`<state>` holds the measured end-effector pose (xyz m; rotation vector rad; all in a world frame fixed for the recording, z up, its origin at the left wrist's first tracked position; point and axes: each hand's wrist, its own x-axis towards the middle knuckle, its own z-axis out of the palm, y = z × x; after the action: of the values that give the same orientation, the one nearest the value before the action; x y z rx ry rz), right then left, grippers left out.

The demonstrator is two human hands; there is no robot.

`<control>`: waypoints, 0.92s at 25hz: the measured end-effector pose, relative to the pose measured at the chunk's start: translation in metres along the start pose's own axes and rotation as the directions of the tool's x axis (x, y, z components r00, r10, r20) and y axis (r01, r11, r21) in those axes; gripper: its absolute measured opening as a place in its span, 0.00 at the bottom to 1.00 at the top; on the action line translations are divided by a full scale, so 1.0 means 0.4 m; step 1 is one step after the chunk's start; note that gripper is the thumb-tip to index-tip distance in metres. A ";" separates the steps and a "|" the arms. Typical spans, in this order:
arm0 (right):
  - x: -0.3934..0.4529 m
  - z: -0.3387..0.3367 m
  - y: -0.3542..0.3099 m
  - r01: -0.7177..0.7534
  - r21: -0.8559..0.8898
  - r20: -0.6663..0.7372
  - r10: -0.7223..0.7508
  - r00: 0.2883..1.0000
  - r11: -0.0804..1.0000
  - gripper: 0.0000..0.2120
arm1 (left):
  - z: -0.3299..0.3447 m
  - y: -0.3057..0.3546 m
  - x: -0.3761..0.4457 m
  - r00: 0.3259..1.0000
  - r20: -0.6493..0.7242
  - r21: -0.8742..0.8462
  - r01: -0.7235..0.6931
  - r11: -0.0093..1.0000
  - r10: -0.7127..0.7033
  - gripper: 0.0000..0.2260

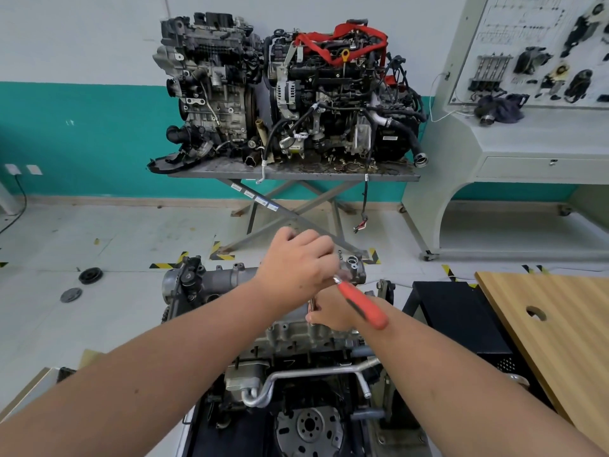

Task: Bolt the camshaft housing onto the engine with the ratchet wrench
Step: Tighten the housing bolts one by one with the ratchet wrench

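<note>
The engine [296, 341] stands on a stand right in front of me, with the grey aluminium camshaft housing [227, 280] lying across its top. My left hand [295, 263] hovers over the housing's right end and grips the head of the ratchet wrench [362, 306]. The wrench's orange-red handle sticks out free to the lower right, blurred, above my right forearm. Just below, my right hand [331, 313] has its fingers curled round a thin metal extension shaft [312, 303] that points down into the housing. The bolt itself is hidden by my hands.
Two more engines [286, 94] sit on a scissor lift table at the back wall. At the right a wooden tabletop [560, 341] with a round hole adjoins a black cabinet [461, 318]. Two round parts [90, 276] lie on the floor at left.
</note>
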<state>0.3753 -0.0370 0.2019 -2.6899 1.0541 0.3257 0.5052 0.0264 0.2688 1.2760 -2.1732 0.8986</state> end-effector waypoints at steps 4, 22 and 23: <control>-0.003 -0.020 0.008 0.012 0.128 0.140 -0.030 0.990 0.992 0.10 | 0.044 0.036 -0.043 0.891 0.100 -0.596 0.409 0.691 -0.442 0.18; -0.030 -0.035 -0.015 -0.003 0.080 0.107 -0.006 0.994 0.997 0.19 | -0.026 -0.049 0.116 0.301 0.828 -0.265 0.954 0.142 -0.473 0.09; -0.030 -0.035 -0.015 -0.004 0.087 0.108 -0.005 0.994 0.996 0.19 | -0.033 -0.049 0.126 0.398 0.783 -0.216 0.895 0.391 -0.478 0.10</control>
<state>0.3727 -0.0294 0.2195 -2.5641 1.0125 0.4109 0.5001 -0.0005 0.3174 2.0414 -1.6089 -0.7108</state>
